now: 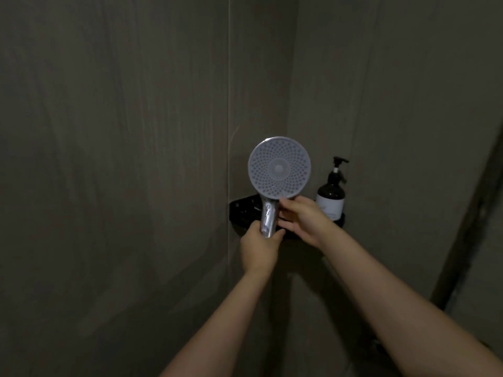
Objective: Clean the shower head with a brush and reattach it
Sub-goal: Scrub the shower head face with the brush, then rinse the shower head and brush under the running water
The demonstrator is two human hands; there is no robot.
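Dim shower corner, and the shower head is up in the middle of the view, spray face turned straight toward the camera, round and pale with rings of little holes. Its shiny handle drops down from the disc toward 7 o'clock. The left hand has that handle by its lower end, fingers curled round it from the left, thumb on the right side, a firm wrap. The right hand comes in from 4 o'clock; its fingertips pinch the bottom rim of the disc just where the handle joins, the remaining fingers loosely bent below. Both bare forearms run up from the lower edge of the view.

Right behind the hands, a black corner shelf sits fixed where the two walls meet. At 3 o'clock from the shower head, a dark pump bottle with a pale label stands upright on that shelf, near the disc but apart from it. The gray tiled wall fills everything to the left, a vertical grout line running down at 12 o'clock above the shower head.
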